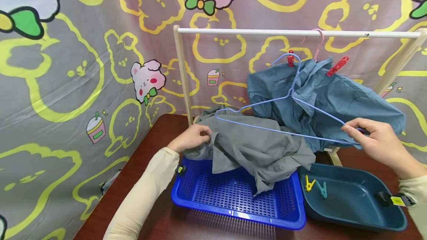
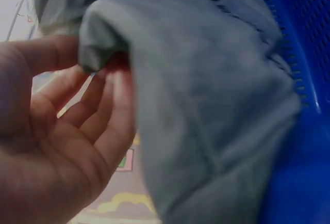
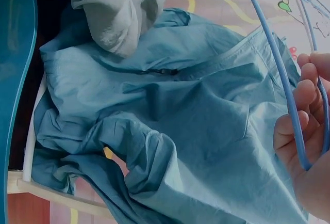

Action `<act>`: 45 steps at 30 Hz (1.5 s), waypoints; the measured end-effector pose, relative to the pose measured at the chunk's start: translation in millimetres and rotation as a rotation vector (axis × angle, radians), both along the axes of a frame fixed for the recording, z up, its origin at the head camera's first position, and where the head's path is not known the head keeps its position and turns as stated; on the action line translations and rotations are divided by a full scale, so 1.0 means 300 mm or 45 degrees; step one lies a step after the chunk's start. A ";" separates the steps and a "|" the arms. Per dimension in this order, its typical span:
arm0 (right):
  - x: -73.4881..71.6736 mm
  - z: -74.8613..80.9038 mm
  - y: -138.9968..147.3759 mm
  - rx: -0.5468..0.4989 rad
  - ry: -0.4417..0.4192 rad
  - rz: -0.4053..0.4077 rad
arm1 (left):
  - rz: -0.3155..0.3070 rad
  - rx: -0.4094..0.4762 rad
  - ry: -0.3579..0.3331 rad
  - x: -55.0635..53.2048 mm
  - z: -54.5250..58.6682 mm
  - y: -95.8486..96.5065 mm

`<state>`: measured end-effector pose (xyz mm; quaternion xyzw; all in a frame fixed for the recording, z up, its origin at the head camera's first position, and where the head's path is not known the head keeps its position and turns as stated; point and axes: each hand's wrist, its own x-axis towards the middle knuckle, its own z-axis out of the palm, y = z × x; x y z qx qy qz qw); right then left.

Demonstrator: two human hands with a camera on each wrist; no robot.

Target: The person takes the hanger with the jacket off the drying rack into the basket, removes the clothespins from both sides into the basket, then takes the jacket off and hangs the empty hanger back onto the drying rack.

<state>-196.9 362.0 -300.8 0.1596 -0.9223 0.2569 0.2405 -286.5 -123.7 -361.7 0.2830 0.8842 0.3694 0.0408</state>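
My left hand (image 1: 191,138) pinches the grey garment (image 1: 248,140), probably to steady its edge; my right hand (image 1: 380,142) grips the blue hanger (image 1: 291,92) by one end, hook (image 1: 299,62) free

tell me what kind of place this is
Probably a laundry-hanging corner, though whether at home I can't tell: a blue garment with red clips hangs from a rack, and a gray garment lies over a blue basket.

The long left sleeve (image 1: 143,192) and right sleeve (image 1: 415,197) are plain cream, creased fabric, ending at a bare left hand (image 1: 191,139) and right hand (image 1: 381,142), with a small black, yellow-labelled device (image 1: 395,200) at each wrist.
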 end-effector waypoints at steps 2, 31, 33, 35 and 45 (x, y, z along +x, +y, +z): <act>-0.003 -0.001 -0.007 -0.011 0.002 0.000 | -0.081 -0.041 -0.011 0.002 0.007 0.011; -0.033 -0.007 -0.100 -0.005 -0.014 -0.029 | -0.557 -0.514 -0.163 0.042 -0.040 0.220; -0.035 -0.007 -0.103 -0.009 -0.008 -0.032 | -0.517 -0.424 -0.146 0.029 -0.011 0.195; -0.036 -0.006 -0.105 -0.010 0.001 -0.036 | -0.423 -0.311 -0.083 0.013 0.020 0.165; -0.042 -0.009 -0.109 0.020 0.019 -0.035 | 0.280 0.184 0.095 -0.085 0.105 0.010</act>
